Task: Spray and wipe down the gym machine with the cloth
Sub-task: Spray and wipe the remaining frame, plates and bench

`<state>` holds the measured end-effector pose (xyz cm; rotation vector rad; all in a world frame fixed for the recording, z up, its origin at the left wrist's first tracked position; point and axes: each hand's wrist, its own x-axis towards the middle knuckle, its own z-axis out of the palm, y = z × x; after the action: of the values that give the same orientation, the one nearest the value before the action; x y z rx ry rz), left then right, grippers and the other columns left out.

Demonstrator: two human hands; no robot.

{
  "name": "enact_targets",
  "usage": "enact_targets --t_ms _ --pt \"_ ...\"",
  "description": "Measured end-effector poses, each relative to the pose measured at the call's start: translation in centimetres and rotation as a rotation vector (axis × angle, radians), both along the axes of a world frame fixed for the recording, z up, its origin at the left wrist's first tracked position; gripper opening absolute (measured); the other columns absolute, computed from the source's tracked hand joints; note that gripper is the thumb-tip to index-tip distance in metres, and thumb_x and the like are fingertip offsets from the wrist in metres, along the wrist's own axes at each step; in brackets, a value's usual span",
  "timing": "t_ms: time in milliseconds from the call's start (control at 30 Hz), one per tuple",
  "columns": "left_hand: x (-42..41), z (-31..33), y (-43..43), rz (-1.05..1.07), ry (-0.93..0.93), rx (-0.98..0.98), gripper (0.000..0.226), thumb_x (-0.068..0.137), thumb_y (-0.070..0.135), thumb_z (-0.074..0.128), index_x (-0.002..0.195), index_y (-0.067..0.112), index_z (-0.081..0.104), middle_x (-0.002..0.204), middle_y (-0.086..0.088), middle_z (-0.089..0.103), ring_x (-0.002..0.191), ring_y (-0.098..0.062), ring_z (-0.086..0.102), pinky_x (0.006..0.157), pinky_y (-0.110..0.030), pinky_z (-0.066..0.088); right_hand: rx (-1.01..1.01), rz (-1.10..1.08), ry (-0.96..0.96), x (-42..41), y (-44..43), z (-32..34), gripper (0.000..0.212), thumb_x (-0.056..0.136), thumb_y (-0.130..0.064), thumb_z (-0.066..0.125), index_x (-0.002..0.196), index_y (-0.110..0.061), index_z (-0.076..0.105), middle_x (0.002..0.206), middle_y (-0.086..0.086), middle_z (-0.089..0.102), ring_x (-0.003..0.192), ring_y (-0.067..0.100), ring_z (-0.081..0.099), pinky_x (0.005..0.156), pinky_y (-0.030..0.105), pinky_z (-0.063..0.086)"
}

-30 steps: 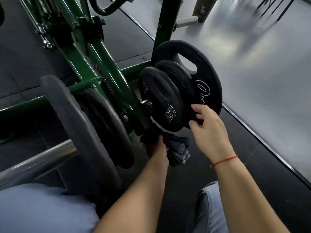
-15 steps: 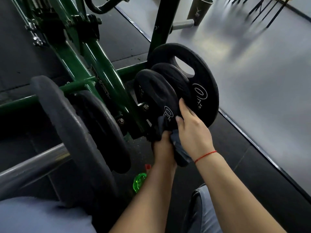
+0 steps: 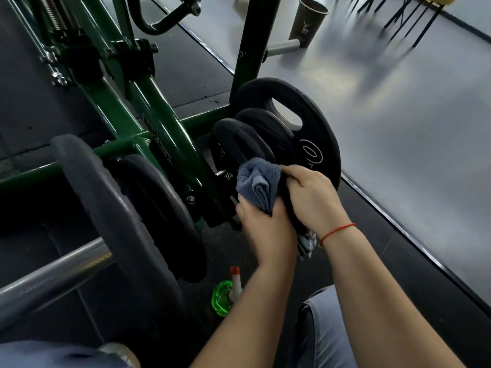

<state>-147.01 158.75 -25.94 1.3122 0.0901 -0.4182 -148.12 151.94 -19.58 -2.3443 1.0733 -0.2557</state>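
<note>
A green gym machine frame [image 3: 159,123] carries three black weight plates stacked on a side peg: a small front plate [image 3: 233,144], a middle one, and a large rear plate [image 3: 313,134]. My left hand [image 3: 265,229] grips a blue-grey cloth [image 3: 259,181] bunched against the lower edge of the front plate. My right hand [image 3: 313,195] curls round the plate edge just right of the cloth, a red string on its wrist. A green spray bottle [image 3: 225,294] with a red and white nozzle stands on the floor under my left forearm.
Large grey plates [image 3: 111,208] on a steel bar [image 3: 47,277] fill the lower left. A brown paper cup [image 3: 308,19] stands on the light floor beyond a bare peg [image 3: 281,46]. Black rubber matting lies under the machine; my knees show at the bottom.
My left hand has raised the cloth from below the plates up onto the front plate's edge. My right hand has shifted from the rear plate's rim to grip beside the cloth.
</note>
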Motion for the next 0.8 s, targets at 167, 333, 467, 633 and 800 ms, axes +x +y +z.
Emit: enact_targets --t_ms 167,333,467,633,800 --pt "-1.7 -1.4 -0.8 0.008 0.240 0.030 0.063 0.092 0.010 0.064 0.148 0.026 0.042 0.139 0.002 0.055 0.130 -0.015 0.053 0.110 -0.039 0.044 -0.059 -0.087 0.083 -0.3 0.5 -0.3 0.035 0.097 -0.019 0.048 0.125 -0.027 0.066 0.122 -0.002 0.067 0.110 0.022 0.061 0.094 0.035 0.050" --pt "-0.8 -3.0 -0.7 -0.108 0.724 0.017 0.032 0.103 0.016 0.053 0.132 0.007 0.058 0.135 -0.022 0.060 0.128 -0.037 0.057 0.106 -0.046 0.048 -0.054 -0.118 0.261 -1.3 1.1 -1.6 0.023 0.098 -0.028 0.050 0.095 -0.016 0.070 0.087 0.000 0.067 0.086 0.025 0.062 0.067 0.032 0.047" --pt "0.9 -3.9 -0.1 -0.170 0.929 -0.072 0.043 0.106 0.022 0.048 0.146 0.007 0.047 0.148 -0.013 0.051 0.135 -0.033 0.050 0.106 -0.040 0.041 -0.045 -0.056 0.433 -2.0 1.5 -2.3 0.027 0.101 -0.030 0.046 0.093 -0.016 0.067 0.083 0.001 0.064 0.085 0.027 0.062 0.061 0.030 0.043" --pt "1.9 -4.7 -0.7 -0.120 0.824 0.067 0.034 0.099 0.019 0.060 0.129 0.003 0.059 0.115 -0.016 0.067 0.089 -0.029 0.063 0.073 -0.036 0.050 -0.324 -0.067 -0.038 -0.1 1.2 -0.3 0.039 0.096 -0.010 0.050 0.133 -0.019 0.061 0.121 0.002 0.061 0.109 0.021 0.059 0.087 0.029 0.047" --pt "-0.2 -2.3 -0.5 -0.110 0.477 0.025 0.058 0.083 0.016 0.058 0.141 0.015 0.050 0.131 -0.012 0.061 0.122 -0.032 0.060 0.104 -0.050 0.050 -0.337 0.024 -0.051 2.6 1.3 0.1 0.032 0.101 -0.017 0.051 0.129 -0.017 0.066 0.112 0.001 0.064 0.105 0.021 0.059 0.087 0.032 0.049"
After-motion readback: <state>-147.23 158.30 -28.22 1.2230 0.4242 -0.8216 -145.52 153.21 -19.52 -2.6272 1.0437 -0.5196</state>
